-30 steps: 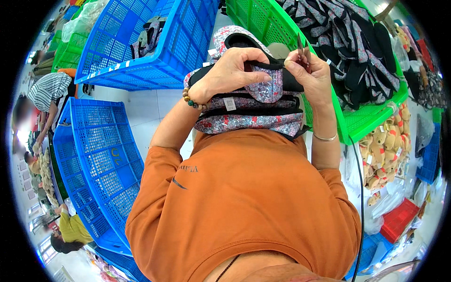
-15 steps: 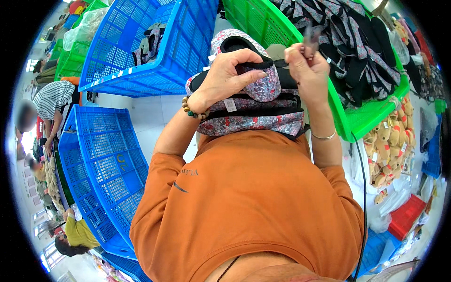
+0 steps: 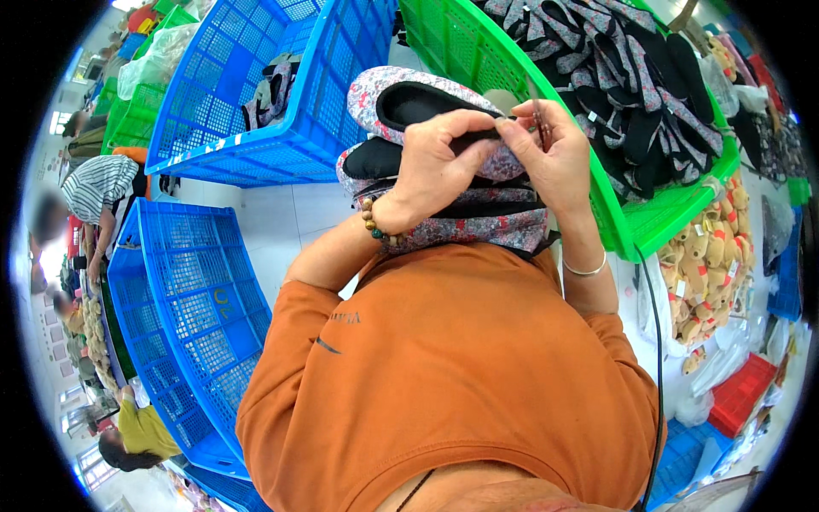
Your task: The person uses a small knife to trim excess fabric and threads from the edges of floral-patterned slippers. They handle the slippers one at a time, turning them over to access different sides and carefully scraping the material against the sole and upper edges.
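My left hand [image 3: 433, 164] is closed on the rim of a floral slipper [image 3: 416, 104] with a black lining, its opening turned up. My right hand [image 3: 556, 160] meets it there, thumb and forefinger pinching at the slipper's edge; whatever lies between those fingertips is too small to make out. Held in the same right hand are small dark scissors [image 3: 537, 109], blades pointing up and away. Beneath, on my lap, lies a stack of matching floral slippers [image 3: 478, 229], partly covered by my hands.
A green crate [image 3: 610, 200] at the right is heaped with floral slippers [image 3: 614, 77]. At the upper left, a blue crate [image 3: 256, 158] holds a few more. Another blue crate [image 3: 200, 282] stands left of me. Tan plush items [image 3: 704, 264] lie at the right, and a dark cable [image 3: 659, 341] hangs beside my right arm.
The slipper has swung round, its toe end now to the left. My right hand has come down and left with the scissors to meet my left hand at the slipper's edge.
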Demonstrator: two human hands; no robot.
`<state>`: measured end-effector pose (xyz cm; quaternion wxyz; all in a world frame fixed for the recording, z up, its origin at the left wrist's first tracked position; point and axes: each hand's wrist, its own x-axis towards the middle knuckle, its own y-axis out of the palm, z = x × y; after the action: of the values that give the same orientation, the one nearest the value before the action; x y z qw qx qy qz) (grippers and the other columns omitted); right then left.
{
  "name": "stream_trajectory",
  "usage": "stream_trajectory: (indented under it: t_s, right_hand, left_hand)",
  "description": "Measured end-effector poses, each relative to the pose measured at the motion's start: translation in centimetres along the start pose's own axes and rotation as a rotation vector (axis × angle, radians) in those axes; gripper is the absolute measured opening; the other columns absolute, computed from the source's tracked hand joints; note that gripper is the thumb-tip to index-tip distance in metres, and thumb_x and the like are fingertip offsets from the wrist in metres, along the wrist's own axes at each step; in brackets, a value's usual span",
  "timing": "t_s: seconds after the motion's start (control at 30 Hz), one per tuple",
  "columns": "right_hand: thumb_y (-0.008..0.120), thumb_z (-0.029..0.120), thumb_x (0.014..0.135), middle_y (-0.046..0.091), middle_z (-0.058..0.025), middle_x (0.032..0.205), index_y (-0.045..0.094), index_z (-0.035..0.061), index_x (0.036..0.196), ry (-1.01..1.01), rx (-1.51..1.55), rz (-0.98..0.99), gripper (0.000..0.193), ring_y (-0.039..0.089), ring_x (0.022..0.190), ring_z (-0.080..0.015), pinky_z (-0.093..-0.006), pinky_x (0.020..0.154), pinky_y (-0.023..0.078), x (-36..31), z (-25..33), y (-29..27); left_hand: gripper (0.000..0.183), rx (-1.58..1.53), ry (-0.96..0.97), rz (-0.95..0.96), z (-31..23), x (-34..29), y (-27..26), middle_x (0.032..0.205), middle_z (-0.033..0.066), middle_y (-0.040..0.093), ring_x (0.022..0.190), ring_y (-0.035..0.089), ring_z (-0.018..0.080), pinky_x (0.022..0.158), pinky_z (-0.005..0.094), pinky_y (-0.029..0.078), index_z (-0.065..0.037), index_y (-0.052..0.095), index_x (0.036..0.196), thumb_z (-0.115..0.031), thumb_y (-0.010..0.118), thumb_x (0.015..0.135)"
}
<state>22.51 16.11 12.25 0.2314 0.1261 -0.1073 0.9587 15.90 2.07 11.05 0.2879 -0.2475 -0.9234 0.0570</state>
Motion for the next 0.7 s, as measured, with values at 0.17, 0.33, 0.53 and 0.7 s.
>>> stream_trajectory:
  t_s: [0.17, 0.33, 0.53, 0.7]
  right_hand:
    - [0.08, 0.028, 0.071, 0.054, -0.0011, 0.071, 0.059, -0.001, 0.09, 0.018, -0.205, 0.003, 0.041, 0.044, 0.054, -0.0049, -0.0201, 0.049, 0.04, -1.4, -1.8, 0.1]
    - [0.074, 0.03, 0.072, 0.059, -0.0101, 0.069, 0.056, -0.0006, 0.09, 0.029, -0.44, 0.009, 0.04, 0.058, 0.058, -0.0196, -0.0308, 0.055, 0.048, -1.8, -1.3, 0.6]
    - [0.07, 0.015, 0.069, 0.064, -0.0144, 0.077, 0.054, -0.0013, 0.094, 0.055, -0.388, 0.124, 0.034, 0.065, 0.071, -0.0255, -0.0342, 0.067, 0.052, -2.2, -0.8, 0.3]
    - [0.068, 0.002, 0.07, 0.061, -0.0094, 0.074, 0.053, -0.0016, 0.093, 0.051, -0.101, 0.058, 0.027, 0.061, 0.067, -0.0134, -0.0265, 0.065, 0.05, -2.4, -2.0, 0.0]
  left_hand:
    - [0.045, -0.498, -0.312, 0.157, 0.7, -1.4, -0.3, 0.112, 0.0149, 0.062, 0.103, 0.059, 0.0146, 0.085, 0.0243, 0.045, 0.003, 0.046, 0.12, 0.015, 0.043, 0.077]
    - [0.046, -0.869, -0.349, 0.041, 1.8, -2.8, 0.0, 0.112, 0.0171, 0.053, 0.11, 0.056, 0.0257, 0.093, 0.0337, 0.048, 0.0, 0.034, 0.121, 0.016, 0.043, 0.078]
    - [0.031, 0.144, -0.066, 0.167, 0.4, 0.1, -2.7, 0.106, 0.0112, 0.06, 0.099, 0.061, 0.0229, 0.09, 0.0327, 0.048, -0.001, 0.06, 0.101, 0.005, 0.068, 0.071]
    - [0.035, 0.564, 0.484, 0.303, 0.7, 3.7, -3.8, 0.098, 0.0074, 0.062, 0.093, 0.057, 0.0275, 0.08, 0.035, 0.047, -0.009, 0.067, 0.095, -0.007, 0.076, 0.061]
